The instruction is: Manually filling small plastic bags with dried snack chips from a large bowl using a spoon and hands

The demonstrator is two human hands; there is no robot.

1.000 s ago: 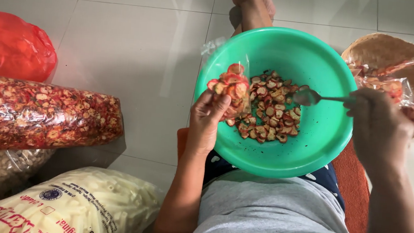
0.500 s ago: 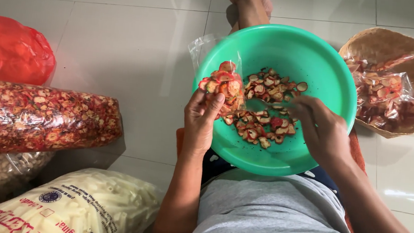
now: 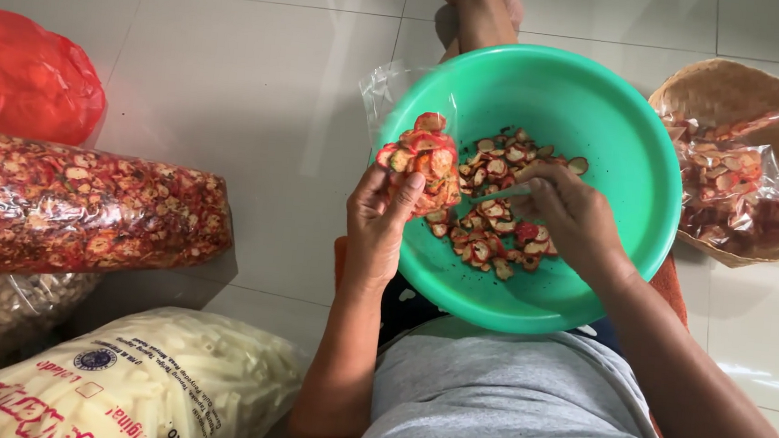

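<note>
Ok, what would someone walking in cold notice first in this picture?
The bright green bowl on the person's lap, scattered with red-rimmed chips. Over its left rim the left hand holds a small clear bag packed with those chips, while the right hand works a spoon among the loose ones. On the floor at left, a large clear sack of the same chips lies beneath a red bag.

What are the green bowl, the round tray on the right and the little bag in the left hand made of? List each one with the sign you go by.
Green bowl: looks like moulded plastic, one even colour with a soft sheen.
Round tray: seems woven from plant fibre, brown and matt, with a visible weave and a bound rim.
Little bag in the left hand: thin clear plastic film, glossy and crinkled; the red-edged chips show through.
</note>
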